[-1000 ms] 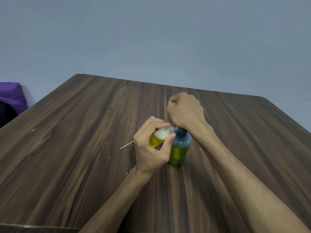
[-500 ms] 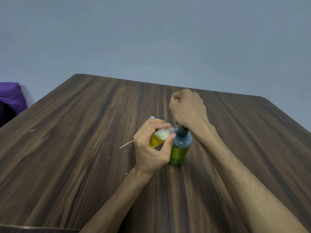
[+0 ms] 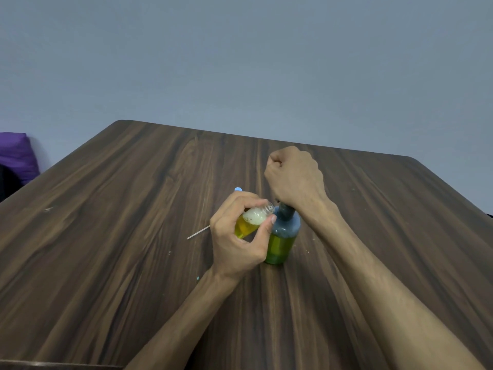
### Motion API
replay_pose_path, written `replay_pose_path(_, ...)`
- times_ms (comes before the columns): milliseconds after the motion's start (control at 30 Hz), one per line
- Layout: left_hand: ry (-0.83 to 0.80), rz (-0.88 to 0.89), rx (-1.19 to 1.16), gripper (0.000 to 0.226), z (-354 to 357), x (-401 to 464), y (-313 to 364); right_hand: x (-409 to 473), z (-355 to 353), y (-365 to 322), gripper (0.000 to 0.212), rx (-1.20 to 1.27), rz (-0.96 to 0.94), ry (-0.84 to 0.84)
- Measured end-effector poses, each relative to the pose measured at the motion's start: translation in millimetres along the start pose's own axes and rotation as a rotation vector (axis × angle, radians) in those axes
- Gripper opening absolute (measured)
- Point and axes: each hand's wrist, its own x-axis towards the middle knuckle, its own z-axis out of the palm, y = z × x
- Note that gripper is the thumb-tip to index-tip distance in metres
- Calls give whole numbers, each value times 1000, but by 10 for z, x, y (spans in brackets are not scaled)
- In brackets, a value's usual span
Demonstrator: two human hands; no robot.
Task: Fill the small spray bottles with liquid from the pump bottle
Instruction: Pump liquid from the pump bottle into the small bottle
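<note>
near frame centre the left hand (image 3: 240, 241) grips the tilted, foam-topped small spray bottle (image 3: 252, 221) against the pump bottle (image 3: 282, 236) on the table (image 3: 133, 236), the fisted right hand (image 3: 293, 177) atop its pump; another squirt may overflow the mouth.

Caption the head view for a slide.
Left hand tilts a small bottle of yellow liquid at the pump bottle; right hand fisted over the pump.

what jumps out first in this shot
Mid-table, the left hand holds a tilted small bottle of yellow liquid topped with foam, its mouth at the pump bottle. The right hand, fisted, sits on the pump. A thin white stick lies just left.
</note>
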Motion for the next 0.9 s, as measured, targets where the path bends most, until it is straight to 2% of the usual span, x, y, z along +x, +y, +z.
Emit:
replay_pose_path(167,2,-4,-6,17,-5,6,-10,-20,49,9,30,-9,7,-59)
replay_pose_path(333,-4,-3,-5,17,-7,0,9,1,5,-10,24,8,-8,13)
replay_pose_path(467,-8,-9,-7,18,-4,-6,-6,-21,66,3,33,-1,11,-22)
replay_pose_path(633,-5,-14,1,19,9,-8,4,-11,18,28,27,23,3,26)
replay_pose_path(900,-5,-11,6,19,3,-3,12,-22,2,-27,32,-45,-6,-14)
